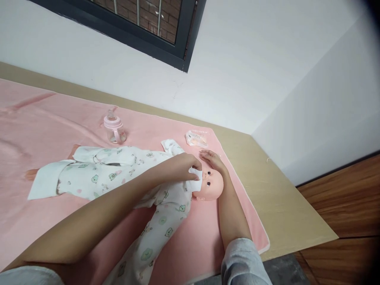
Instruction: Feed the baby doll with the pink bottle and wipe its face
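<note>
White cloth [196, 185] is pinched between the thumb and fingers of the left hand [184, 167] in the head view, lying over the lower face of the dressed doll [148, 159], which is stretched out on a pink blanket [190, 241]. The right hand [214, 161] curves loosely around the far side of the doll's head [214, 189], fingers extended and holding nothing, near a clear plastic packet [196, 139].

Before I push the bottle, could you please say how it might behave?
The bottle may tip, standing upright on a creased blanket. It is probably light: its clear body looks nearly empty. If toppled, its handle might limit rolling.
</note>
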A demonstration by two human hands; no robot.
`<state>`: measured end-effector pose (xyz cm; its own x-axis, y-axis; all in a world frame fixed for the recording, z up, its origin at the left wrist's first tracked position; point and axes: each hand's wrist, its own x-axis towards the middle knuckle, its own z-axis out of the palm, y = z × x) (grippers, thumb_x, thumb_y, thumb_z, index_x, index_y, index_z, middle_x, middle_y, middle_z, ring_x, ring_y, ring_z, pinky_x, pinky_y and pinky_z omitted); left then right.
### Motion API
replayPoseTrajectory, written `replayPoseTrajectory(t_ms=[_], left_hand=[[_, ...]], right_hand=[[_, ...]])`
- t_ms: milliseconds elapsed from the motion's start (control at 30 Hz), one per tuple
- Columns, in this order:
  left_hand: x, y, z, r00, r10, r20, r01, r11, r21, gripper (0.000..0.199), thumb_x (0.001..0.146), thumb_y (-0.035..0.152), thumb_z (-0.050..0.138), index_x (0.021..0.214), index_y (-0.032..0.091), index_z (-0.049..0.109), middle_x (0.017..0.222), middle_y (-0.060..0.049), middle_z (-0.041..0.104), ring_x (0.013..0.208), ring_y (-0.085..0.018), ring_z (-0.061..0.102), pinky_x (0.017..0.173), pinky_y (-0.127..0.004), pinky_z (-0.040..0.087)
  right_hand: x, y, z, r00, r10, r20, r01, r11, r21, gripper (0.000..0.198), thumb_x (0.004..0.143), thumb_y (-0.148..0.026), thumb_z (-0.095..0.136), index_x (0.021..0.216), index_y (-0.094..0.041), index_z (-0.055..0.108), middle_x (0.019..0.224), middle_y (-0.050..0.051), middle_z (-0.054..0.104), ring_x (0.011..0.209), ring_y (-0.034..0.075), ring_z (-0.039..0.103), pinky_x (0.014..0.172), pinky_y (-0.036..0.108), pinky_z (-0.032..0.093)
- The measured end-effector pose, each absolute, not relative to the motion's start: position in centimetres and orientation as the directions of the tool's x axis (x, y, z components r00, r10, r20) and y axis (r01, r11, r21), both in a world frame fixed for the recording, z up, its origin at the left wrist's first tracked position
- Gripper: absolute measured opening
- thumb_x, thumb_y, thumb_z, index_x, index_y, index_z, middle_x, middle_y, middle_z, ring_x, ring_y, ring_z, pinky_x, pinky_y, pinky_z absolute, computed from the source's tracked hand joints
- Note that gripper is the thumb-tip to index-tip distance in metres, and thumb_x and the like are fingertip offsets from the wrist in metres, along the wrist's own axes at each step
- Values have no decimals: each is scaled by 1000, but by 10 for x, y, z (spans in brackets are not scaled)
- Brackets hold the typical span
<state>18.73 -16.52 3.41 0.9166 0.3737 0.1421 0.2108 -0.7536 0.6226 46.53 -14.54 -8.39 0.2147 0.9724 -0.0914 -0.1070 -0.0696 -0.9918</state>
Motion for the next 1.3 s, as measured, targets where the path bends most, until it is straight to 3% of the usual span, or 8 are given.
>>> replayPoseTrajectory(t_ms=[300,667,800,1000,1300], left_hand=[[191,-172,31,904,401,148,257,-786,562,14,77,20,57,84,20,69,95,-3,70,85,-23,64,67,-31,40],[188,-172,31,896,413,160,310,-843,439,18,77,17,51,82,20,68,85,-3,69,78,-23,62,62,-30,37],[189,-173,31,900,403,165,312,-861,401,16,77,16,50,73,19,65,78,-3,67,72,-23,60,59,-31,35],[189,-172,31,882,441,167,360,-858,367,27,79,15,48,92,18,71,93,-5,70,83,-24,62,66,-32,39],[189,-174,37,863,478,165,412,-854,318,27,80,16,49,93,20,72,92,-5,71,85,-23,65,64,-27,41]], right_hand=[[467,-145,-87,251,965,-81,-130,-49,-990,26,71,-26,76,95,-17,67,98,6,73,99,16,68,106,33,49],[471,-143,-93,257,965,-57,-150,-18,-988,26,71,-27,77,93,-17,67,96,6,73,95,17,69,106,36,50],[472,-143,-94,263,963,-57,-150,-18,-989,26,71,-27,77,92,-18,67,96,7,73,95,17,70,106,36,51],[473,-143,-94,265,963,-50,-154,-9,-988,22,73,-25,75,92,-17,67,96,7,73,94,17,70,105,37,51],[473,-142,-95,280,958,-67,-167,-20,-986,17,76,-21,72,91,-16,67,96,6,73,94,17,70,106,36,51]])
